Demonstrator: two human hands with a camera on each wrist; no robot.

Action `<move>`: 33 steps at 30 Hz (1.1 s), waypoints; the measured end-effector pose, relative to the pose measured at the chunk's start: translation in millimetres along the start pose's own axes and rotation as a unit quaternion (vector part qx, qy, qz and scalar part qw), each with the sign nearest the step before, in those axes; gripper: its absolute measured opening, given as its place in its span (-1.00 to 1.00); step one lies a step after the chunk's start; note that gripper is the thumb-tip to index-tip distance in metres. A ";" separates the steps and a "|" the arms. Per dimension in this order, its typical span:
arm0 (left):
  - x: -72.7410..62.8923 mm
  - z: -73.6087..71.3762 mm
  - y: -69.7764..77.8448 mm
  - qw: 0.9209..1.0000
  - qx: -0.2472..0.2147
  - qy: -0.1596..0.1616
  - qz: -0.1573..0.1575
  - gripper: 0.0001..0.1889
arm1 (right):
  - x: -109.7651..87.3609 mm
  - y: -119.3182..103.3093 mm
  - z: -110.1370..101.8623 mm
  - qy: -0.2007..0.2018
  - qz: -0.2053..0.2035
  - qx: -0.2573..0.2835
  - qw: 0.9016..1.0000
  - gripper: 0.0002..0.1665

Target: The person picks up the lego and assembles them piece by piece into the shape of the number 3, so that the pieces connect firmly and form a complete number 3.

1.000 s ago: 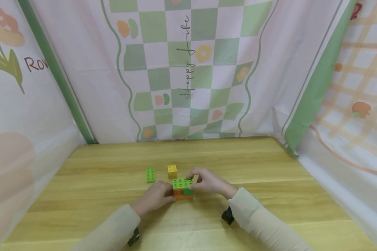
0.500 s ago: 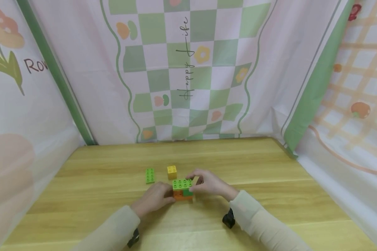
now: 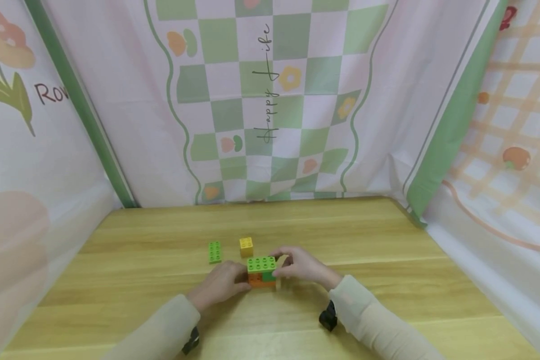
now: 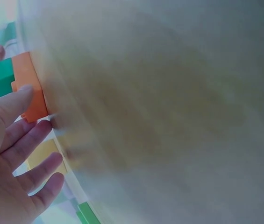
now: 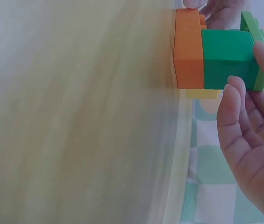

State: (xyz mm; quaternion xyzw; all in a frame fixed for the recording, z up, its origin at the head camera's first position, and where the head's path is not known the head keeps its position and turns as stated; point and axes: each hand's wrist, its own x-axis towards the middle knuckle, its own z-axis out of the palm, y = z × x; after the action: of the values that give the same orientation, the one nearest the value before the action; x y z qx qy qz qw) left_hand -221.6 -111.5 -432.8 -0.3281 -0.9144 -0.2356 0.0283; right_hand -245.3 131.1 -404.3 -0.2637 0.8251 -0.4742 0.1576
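Note:
In the head view a small stack of toy building bricks stands on the table. An orange brick [image 5: 189, 49] forms its base. A dark green brick [image 5: 229, 58] sits on the orange one's right part, under a flat light green brick [image 3: 261, 263] with studs on top. My left hand [image 3: 222, 283] pinches the orange base at its left end, thumb in front. At the right end is my right hand [image 3: 302, 266], its thumb and fingers about the light green brick's end. The right wrist view has that thumb over the light green edge and fingertips close to the dark green side.
Behind the stack stands a yellow brick [image 3: 246, 247]. Another flat light green brick [image 3: 214, 252] lies farther left on the wooden table [image 3: 342, 227]. A patterned curtain [image 3: 270, 125] hangs at the table's far edge.
My right hand has shifted slightly right and down along the stack's end, uncovering the light green brick's right studs. The left hand and the loose bricks stay in place.

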 end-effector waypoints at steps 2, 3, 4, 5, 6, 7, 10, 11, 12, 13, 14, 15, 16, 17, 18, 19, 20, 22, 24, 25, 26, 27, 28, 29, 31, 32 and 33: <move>-0.1 -0.7 -1.9 1.000 -0.005 -0.004 0.000 -0.70 | -1.1 -2.6 0.8 0.003 0.001 0.000 1.000 -0.47; -0.3 -1.1 -3.0 1.000 -0.007 -0.005 -0.001 -0.70 | -1.8 -4.3 1.2 0.004 0.000 -0.001 1.000 -0.48; -0.8 -1.8 -3.8 1.000 -0.008 -0.007 -0.001 -0.70 | -2.5 -6.0 1.6 0.004 0.000 0.000 1.000 -0.49; -1.4 -2.8 -4.5 1.000 -0.009 -0.008 -0.003 -0.70 | -3.1 -7.6 1.9 0.004 0.000 0.001 1.000 -0.49; -2.0 -3.7 -5.4 1.000 -0.009 -0.007 -0.003 -0.69 | -3.6 -8.9 2.0 0.003 0.000 0.003 1.000 -0.50; -2.8 -4.7 -6.1 1.000 -0.007 -0.007 -0.005 -0.67 | -3.9 -9.4 2.0 0.003 0.000 0.005 1.000 -0.50; -4.7 -8.4 -7.3 1.000 -0.013 -0.006 -0.018 -0.60 | -3.1 -6.8 1.6 0.003 0.003 0.000 1.000 -0.48; -5.2 -9.6 -7.4 0.999 -0.018 -0.007 -0.027 -0.57 | -2.5 -5.0 1.3 0.003 0.003 -0.001 1.000 -0.48; -5.5 -10.6 -7.9 0.999 -0.021 -0.008 -0.035 -0.55 | -1.7 -3.0 0.9 0.002 0.003 -0.002 1.000 -0.47; -5.7 -11.4 -8.2 0.999 -0.025 -0.009 -0.046 -0.53 | -1.0 -1.1 0.6 0.002 0.003 -0.003 1.000 -0.46; -5.9 -12.5 -8.0 0.998 -0.033 -0.009 -0.056 -0.53 | -0.3 0.5 0.3 0.001 0.003 -0.003 1.000 -0.45; -6.0 -13.3 -8.1 0.997 -0.038 -0.008 -0.065 -0.52 | 0.3 1.8 0.0 -0.001 0.001 -0.003 1.000 -0.45; -5.9 -13.9 -8.3 0.997 -0.041 -0.006 -0.070 -0.53 | 0.8 2.8 -0.3 -0.002 0.000 -0.001 1.000 -0.44; -5.9 -14.7 -8.1 0.996 -0.043 -0.002 -0.076 -0.53 | 1.1 3.6 -0.4 -0.004 -0.001 0.001 1.000 -0.44; -5.6 -15.2 -8.4 0.996 -0.044 0.003 -0.077 -0.54 | 1.4 4.2 -0.6 -0.005 -0.002 0.002 1.000 -0.44; -5.4 -15.7 -8.5 0.996 -0.043 0.008 -0.080 -0.55 | 1.7 4.6 -0.8 -0.006 -0.003 0.002 1.000 -0.43; -5.3 -16.3 -8.6 0.996 -0.042 0.013 -0.081 -0.56 | 1.9 4.8 -0.9 -0.006 -0.004 0.002 1.000 -0.43; -4.0 -16.7 -9.6 0.996 -0.036 0.026 -0.081 -0.57 | 2.2 5.0 -1.1 -0.007 -0.005 0.002 1.000 -0.43; -2.1 -17.1 -10.9 0.994 -0.036 0.041 -0.090 -0.57 | 2.5 4.9 -1.2 -0.006 -0.006 0.001 1.000 -0.43; -1.1 -17.4 -11.3 0.993 -0.038 0.048 -0.097 -0.56 | 2.5 4.8 -1.2 -0.006 -0.006 0.000 1.000 -0.43; 0.1 -18.0 -11.5 0.992 -0.042 0.056 -0.103 -0.55 | 2.6 4.7 -1.2 -0.006 -0.007 0.000 1.000 -0.44; 1.3 -18.6 -11.8 0.991 -0.047 0.064 -0.110 -0.54 | 2.7 4.8 -1.1 -0.005 -0.007 0.000 1.000 -0.44; 2.6 -19.2 -12.0 0.989 -0.052 0.071 -0.117 -0.53 | 2.9 4.9 -1.0 -0.005 -0.007 0.000 1.000 -0.44; 3.8 -19.7 -12.3 0.988 -0.057 0.077 -0.123 -0.52 | 3.0 5.1 -0.9 -0.005 -0.007 0.000 1.000 -0.43; 5.5 -20.8 -12.5 0.985 -0.067 0.087 -0.132 -0.51 | 3.4 5.6 -0.7 -0.005 -0.006 0.001 1.000 -0.44; 6.3 -21.2 -12.7 0.984 -0.071 0.090 -0.135 -0.50 | 3.4 5.8 -0.6 -0.005 -0.006 0.002 1.000 -0.43; 7.0 -21.4 -13.1 0.983 -0.075 0.093 -0.138 -0.50 | 3.4 5.8 -0.4 -0.006 -0.006 0.003 1.000 -0.43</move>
State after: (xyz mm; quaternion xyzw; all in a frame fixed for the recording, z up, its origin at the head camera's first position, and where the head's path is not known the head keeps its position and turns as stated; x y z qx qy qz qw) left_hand -237.3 -125.8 -417.7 -0.1764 -0.9240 -0.3346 0.0556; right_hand -249.9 131.8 -409.1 -0.2708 0.8210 -0.4763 0.1605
